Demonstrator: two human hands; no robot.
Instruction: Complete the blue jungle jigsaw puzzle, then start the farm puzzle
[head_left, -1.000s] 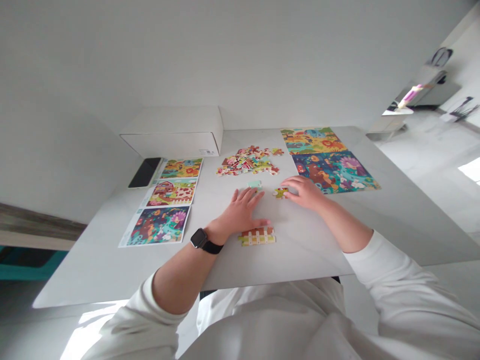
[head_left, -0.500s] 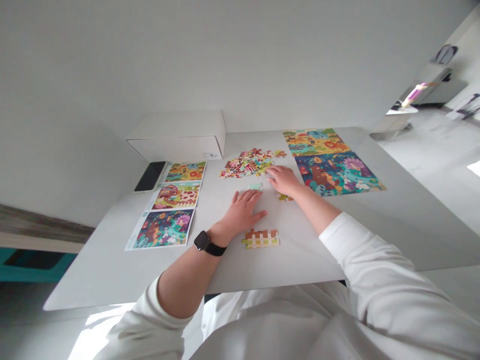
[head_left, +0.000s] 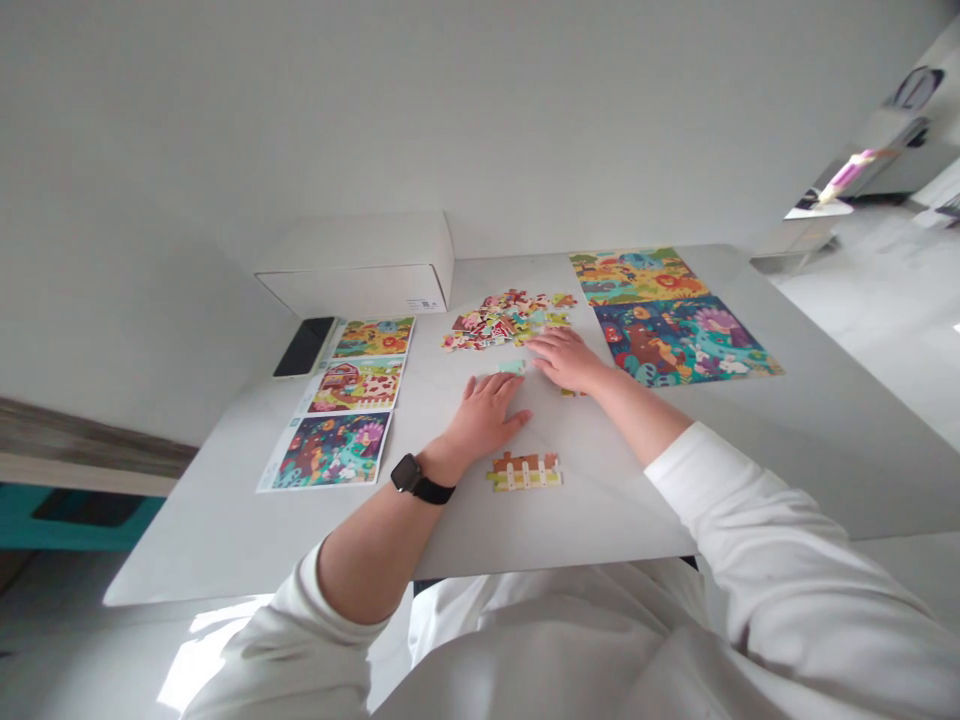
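My left hand (head_left: 484, 417) lies flat and open on the white table (head_left: 195, 520), a black watch on its wrist. Just beyond its fingertips lies a pale green puzzle piece (head_left: 511, 367). My right hand (head_left: 568, 358) rests palm down with fingers spread at the near edge of a heap of loose puzzle pieces (head_left: 502, 320); a small yellow piece (head_left: 570, 392) peeks out under its wrist. A joined strip of fence pieces (head_left: 525, 472) lies near my left wrist.
Two finished puzzles (head_left: 667, 315) lie at the right. Three picture cards (head_left: 352, 400) lie in a column at the left, beside a black phone (head_left: 304, 346). A white box (head_left: 364, 265) stands at the back against the wall.
My right hand left the small yellow piece and reached forward and left to the heap's edge. The left hand has stayed flat in place.
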